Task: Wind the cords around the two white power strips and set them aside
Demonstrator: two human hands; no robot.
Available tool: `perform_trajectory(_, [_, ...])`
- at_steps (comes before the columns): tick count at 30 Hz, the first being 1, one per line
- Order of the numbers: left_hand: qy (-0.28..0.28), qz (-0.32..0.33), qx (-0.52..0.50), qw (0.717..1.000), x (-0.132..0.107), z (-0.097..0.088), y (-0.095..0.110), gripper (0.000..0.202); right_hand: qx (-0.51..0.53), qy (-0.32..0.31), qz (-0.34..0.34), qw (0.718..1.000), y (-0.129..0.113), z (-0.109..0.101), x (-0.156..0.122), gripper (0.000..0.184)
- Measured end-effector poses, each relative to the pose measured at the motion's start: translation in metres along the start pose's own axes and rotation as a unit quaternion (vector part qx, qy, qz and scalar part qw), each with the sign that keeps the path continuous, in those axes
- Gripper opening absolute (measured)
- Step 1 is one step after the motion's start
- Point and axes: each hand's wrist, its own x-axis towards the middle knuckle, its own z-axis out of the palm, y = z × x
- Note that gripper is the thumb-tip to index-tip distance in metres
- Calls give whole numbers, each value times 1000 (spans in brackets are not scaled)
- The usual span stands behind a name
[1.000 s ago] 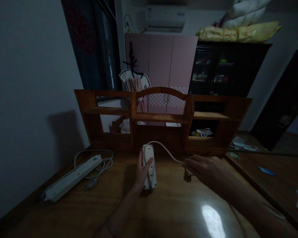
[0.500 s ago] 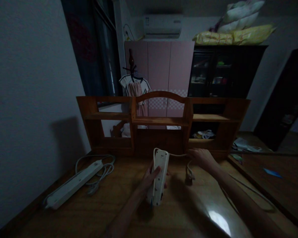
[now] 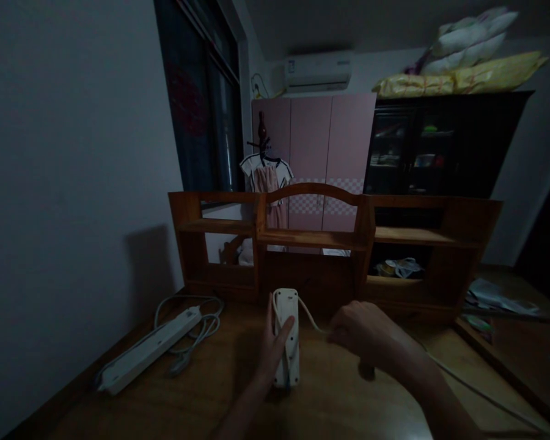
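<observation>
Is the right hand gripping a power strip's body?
No, the left hand grips the power strip, while the right hand holds its cord.

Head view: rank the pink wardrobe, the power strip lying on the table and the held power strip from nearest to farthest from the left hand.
1. Held power strip: in the left hand itself.
2. Lying power strip: off to that hand's left, near the wall.
3. Pink wardrobe: ahead, beyond the wooden shelf unit.

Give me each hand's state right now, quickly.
Left hand: holding the white power strip.
Right hand: closed, holding the strip's cord.
</observation>
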Motion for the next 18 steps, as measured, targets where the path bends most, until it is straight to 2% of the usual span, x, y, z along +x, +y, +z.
perform_trajectory(3, [-10, 69, 53, 996, 0, 1, -6, 74, 15, -8, -23, 1000, -24, -10, -6, 18])
perform_trajectory(5, [-40, 95, 77, 992, 0, 1, -9, 69, 37, 1, -41, 998, -26, -12, -9, 16])
perform_trajectory(9, [-162, 51, 86, 982, -6, 6, -10, 73, 74, 18, -78, 994, -9, -10, -16, 6])
perform_trajectory(13, [-300, 7, 139, 944, -22, 19, -1, 65, 114, -7, -138, 984, 5, -13, -15, 7])
perform_trajectory(18, [-372, -16, 270, 888, -47, 29, 14, 43, 237, -62, -179, 953, 20, -14, 5, 19])
